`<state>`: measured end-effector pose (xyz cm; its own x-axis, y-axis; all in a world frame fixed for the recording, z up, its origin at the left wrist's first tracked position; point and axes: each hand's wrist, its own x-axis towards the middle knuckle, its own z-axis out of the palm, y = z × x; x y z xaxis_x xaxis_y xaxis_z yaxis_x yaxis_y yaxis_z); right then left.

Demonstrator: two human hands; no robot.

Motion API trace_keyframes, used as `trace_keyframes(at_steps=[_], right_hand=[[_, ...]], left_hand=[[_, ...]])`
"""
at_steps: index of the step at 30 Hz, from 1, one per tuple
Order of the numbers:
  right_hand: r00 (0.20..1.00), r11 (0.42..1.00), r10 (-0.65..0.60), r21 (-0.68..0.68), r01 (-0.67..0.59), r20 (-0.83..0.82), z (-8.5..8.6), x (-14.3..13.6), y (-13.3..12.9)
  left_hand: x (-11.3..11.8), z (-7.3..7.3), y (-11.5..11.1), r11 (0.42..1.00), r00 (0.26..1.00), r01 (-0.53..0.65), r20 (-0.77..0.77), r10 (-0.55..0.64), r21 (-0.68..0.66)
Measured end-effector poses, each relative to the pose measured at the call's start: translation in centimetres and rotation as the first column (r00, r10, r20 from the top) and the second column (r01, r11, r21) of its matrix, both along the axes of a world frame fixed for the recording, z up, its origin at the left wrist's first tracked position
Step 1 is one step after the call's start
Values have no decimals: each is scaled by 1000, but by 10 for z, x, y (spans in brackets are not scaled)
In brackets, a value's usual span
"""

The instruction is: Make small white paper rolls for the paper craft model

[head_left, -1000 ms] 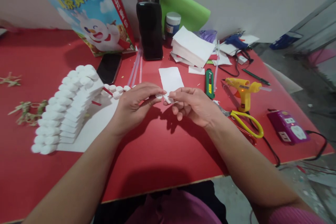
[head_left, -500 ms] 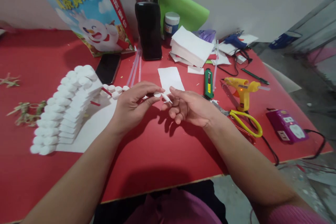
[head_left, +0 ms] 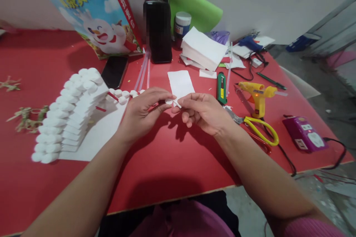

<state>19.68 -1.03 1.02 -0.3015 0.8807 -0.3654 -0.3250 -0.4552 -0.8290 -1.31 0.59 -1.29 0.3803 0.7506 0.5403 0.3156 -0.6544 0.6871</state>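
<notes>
Near the middle of the red table, my left hand [head_left: 144, 109] pinches a small rolled white paper strip [head_left: 169, 101] between thumb and fingertips. The strip's loose end [head_left: 177, 104] reaches to my right hand [head_left: 198, 111], whose thumb and index finger are closed on it while the other fingers curl below. Just behind the fingertips lies a white paper sheet [head_left: 181, 82]. To the left of my left hand stands a curved, stepped model [head_left: 75, 118] of white folded paper edged with white rolls. Several small white rolls [head_left: 122, 97] lie behind my left hand.
Right of my hands are a green cutter [head_left: 221, 88], yellow-handled scissors [head_left: 261, 130], a yellow glue gun [head_left: 257, 94] and a purple power box [head_left: 304, 133]. Behind stand a black phone [head_left: 158, 31], a jar [head_left: 182, 24], a paper stack [head_left: 204, 48] and a printed bag [head_left: 102, 18].
My right thumb and index finger have closed on the strip's end, where they were more spread before. My left hand has hardly moved.
</notes>
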Motion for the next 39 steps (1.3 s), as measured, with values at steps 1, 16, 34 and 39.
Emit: trace_keyframes(at_steps=[1, 16, 34, 39], right_hand=[[1000, 1000, -2, -1, 2, 20, 1, 0, 0], [880, 955, -121, 295, -22, 459, 1, -9, -14], [593, 749, -416, 630, -207, 689, -5, -11, -15], [590, 664, -468, 702, -256, 658, -7, -13, -16]], left_hand=[[0, 0, 0, 1000, 1000, -2, -10, 2, -5], [1, 0, -1, 1000, 997, -14, -73, 13, -6], [19, -6, -9, 897, 959, -110, 192, 209, -428], [25, -12, -8, 818, 899, -7, 355, 256, -575]])
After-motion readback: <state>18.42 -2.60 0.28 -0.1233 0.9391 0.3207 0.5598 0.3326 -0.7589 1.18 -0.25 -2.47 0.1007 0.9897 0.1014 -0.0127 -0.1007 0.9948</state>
